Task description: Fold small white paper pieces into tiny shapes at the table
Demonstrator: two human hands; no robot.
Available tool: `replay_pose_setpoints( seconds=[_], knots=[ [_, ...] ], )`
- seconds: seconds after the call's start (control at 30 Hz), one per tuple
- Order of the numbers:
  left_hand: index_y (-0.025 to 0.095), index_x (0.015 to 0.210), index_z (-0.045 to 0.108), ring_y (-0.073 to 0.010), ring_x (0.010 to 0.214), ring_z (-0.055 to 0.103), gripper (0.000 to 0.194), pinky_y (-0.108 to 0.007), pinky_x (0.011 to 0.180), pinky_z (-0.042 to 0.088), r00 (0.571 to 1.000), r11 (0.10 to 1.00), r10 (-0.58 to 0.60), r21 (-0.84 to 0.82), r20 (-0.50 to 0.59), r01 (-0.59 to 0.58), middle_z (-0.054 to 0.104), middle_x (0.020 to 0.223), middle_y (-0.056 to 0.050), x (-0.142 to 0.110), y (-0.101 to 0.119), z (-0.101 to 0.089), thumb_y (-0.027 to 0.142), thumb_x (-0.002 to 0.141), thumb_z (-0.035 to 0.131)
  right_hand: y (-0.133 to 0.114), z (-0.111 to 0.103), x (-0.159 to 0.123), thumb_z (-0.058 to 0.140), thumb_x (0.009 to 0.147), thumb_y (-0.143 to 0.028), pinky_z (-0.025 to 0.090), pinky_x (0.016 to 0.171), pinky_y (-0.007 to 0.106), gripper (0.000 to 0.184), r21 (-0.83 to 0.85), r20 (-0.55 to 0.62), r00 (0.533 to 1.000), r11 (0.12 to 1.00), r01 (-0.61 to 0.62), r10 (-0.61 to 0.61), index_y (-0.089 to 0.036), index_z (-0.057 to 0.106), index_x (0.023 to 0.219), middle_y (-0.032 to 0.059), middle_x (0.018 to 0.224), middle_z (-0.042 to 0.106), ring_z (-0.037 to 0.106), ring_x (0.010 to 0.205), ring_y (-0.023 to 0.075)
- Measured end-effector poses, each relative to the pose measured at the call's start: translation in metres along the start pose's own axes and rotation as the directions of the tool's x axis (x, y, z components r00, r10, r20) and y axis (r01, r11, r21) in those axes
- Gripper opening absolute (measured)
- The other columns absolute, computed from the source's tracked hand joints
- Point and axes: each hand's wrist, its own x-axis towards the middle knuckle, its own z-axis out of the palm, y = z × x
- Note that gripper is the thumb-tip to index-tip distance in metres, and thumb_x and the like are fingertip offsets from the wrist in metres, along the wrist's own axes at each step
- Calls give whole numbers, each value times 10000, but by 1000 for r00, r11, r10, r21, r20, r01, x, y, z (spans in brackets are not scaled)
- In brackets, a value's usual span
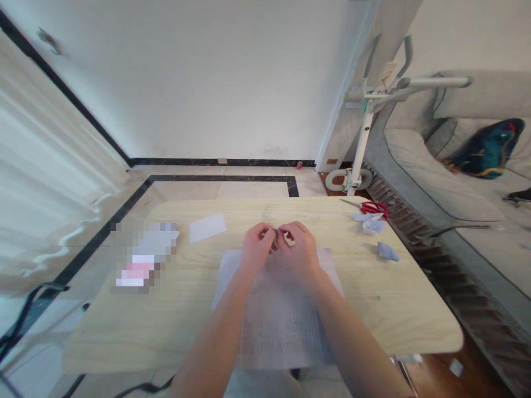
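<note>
My left hand [258, 247] and my right hand [299, 247] meet above the middle of the table, fingertips pinched together. Between them shows a sliver of a small whitish piece [272, 228], mostly hidden by the fingers; its kind is too small to tell. Below the hands lies a large printed sheet of paper [286, 326], reaching to the table's near edge. A blank white piece of paper [207, 228] rests beyond it on the left. To the right are red-handled scissors [374, 209], crumpled or folded paper [370, 224] and a small folded bluish paper piece [388, 251].
The pale wooden table [178, 320] has rounded corners. A blurred-out patch [145, 257] covers items on its left side. White exercise equipment [360, 143] stands past the far right corner, beside a grey sofa [440, 182] with a dark patterned cushion [489, 149]. White curtains [41, 138] hang at left.
</note>
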Motion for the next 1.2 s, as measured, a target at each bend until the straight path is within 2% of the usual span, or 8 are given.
replay_pose_setpoints(
  seconds=[0.17, 0.43, 0.63, 0.9, 1.2],
  knots=[
    [145, 681, 592, -104, 445, 541, 172, -177, 375, 398, 1000, 1000, -21, -22, -1, 21, 530, 516, 20, -1, 3, 0, 264, 726, 477, 0, 0, 0, 526, 783, -151, 432, 623, 262, 73, 6, 18, 999, 999, -42, 42, -190, 585, 764, 28, 732, 588, 525, 672, 144],
    [151, 642, 578, -91, 422, 518, 175, -176, 387, 384, 1000, 999, -6, 34, -11, 7, 528, 500, 26, -2, 4, 0, 274, 724, 484, 0, 1, 0, 521, 776, -137, 424, 627, 263, 78, -7, 17, 999, 999, -51, 51, -191, 573, 758, 26, 732, 581, 528, 698, 152],
    [159, 627, 562, -95, 427, 516, 190, -179, 390, 374, 1000, 996, 13, 87, 1, -13, 529, 491, 27, 1, -1, -1, 289, 741, 484, -1, 1, 0, 525, 800, -163, 432, 652, 275, 80, -44, 29, 1000, 999, 1, 0, -194, 590, 764, 35, 743, 593, 541, 728, 163],
    [158, 599, 570, -82, 414, 495, 142, -171, 398, 367, 999, 988, 9, 153, -47, -1, 516, 480, 36, 1, 4, -1, 221, 693, 484, 0, -1, 0, 538, 794, -167, 447, 698, 299, 97, -87, 46, 995, 992, 95, -91, -203, 622, 762, 51, 768, 618, 556, 770, 182],
    [157, 648, 566, -116, 478, 560, 182, -181, 388, 395, 999, 999, -38, -9, 21, 38, 525, 520, 20, 1, 0, 0, 298, 735, 490, 1, 1, 1, 539, 774, -155, 437, 621, 269, 81, 11, 22, 998, 998, -60, 59, -192, 610, 763, 31, 731, 599, 529, 664, 149]
  ],
)
